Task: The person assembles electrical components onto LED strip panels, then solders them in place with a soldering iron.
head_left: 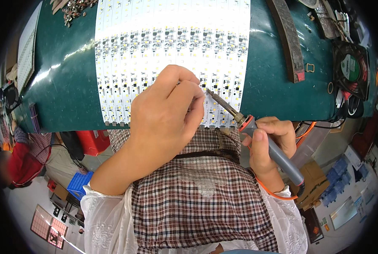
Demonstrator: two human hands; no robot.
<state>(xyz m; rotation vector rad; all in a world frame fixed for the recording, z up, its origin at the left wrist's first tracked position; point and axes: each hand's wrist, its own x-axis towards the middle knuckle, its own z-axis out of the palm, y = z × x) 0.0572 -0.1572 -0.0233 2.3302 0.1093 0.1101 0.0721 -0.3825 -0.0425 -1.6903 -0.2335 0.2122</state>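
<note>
A white panel of LED circuit boards [172, 59], with rows of small yellow and black parts, lies across the table in front of me. My right hand [273, 142] grips the grey handle of a soldering iron [284, 161]. The iron points up and left, its tip at a row of parts on the panel. Over the panel's near part, my left hand [165, 106] is closed in a pinch, fingertips just left of the iron's tip. Whatever sits between those fingertips is too small to make out. This hand hides part of the boards beneath it.
The green table [267, 80] extends both sides of the panel. To the right lie a long dark bar [287, 40] and a black fan [350, 67]. Another white panel [28, 55] stands at the left. An orange cord [273, 194] trails from the iron. A person in red [26, 163] is at lower left.
</note>
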